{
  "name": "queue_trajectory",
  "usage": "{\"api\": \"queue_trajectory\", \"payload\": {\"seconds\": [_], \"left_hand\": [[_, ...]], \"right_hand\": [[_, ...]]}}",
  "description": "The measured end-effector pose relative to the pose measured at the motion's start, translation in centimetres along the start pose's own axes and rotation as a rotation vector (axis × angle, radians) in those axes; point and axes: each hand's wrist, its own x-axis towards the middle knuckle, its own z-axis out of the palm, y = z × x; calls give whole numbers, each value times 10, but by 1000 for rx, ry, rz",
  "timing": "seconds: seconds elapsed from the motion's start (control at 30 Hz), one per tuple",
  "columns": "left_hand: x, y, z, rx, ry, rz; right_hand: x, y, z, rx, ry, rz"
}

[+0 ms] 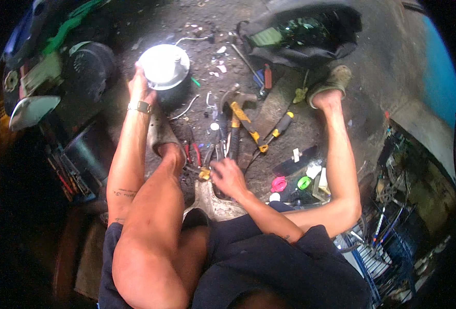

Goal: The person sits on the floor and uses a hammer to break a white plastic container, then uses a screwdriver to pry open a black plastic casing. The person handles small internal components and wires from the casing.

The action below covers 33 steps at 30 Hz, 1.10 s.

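My left hand [141, 85] is closed on the rim of a shiny round metal dish [158, 69] with a short raised stem, held tilted over the floor beside my left shoe. Bright glare washes out much of its surface. Low in the middle, my right hand [229, 177] hangs over a cluster of tools, its fingers bent and too blurred to tell whether they grip anything. Just beyond its fingertips are the handles of pliers [218, 151] and the black grip of a hammer [233, 144]. Red-handled pliers [194, 154] lie to the left.
A yellow-handled hammer [246, 121] and a yellow-black screwdriver [282, 126] lie ahead. A black bag [336, 44] of shards sits at the far right. Pink [279, 184] and green [304, 183] plastic pieces lie near my right leg. Wire scraps litter the dirt floor, with a dark round container [94, 67] at left.
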Motion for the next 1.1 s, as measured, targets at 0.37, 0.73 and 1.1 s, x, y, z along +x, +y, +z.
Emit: {"api": "queue_trajectory", "payload": {"seconds": [0.37, 0.73, 1.1], "left_hand": [[-72, 17, 30, 685, 41, 645], [-124, 32, 42, 1322, -692, 1570], [-82, 15, 25, 314, -235, 139]], "right_hand": [[61, 234, -99, 41, 491, 876], [66, 188, -118, 574, 584, 910], [66, -44, -270, 631, 730, 63]]}}
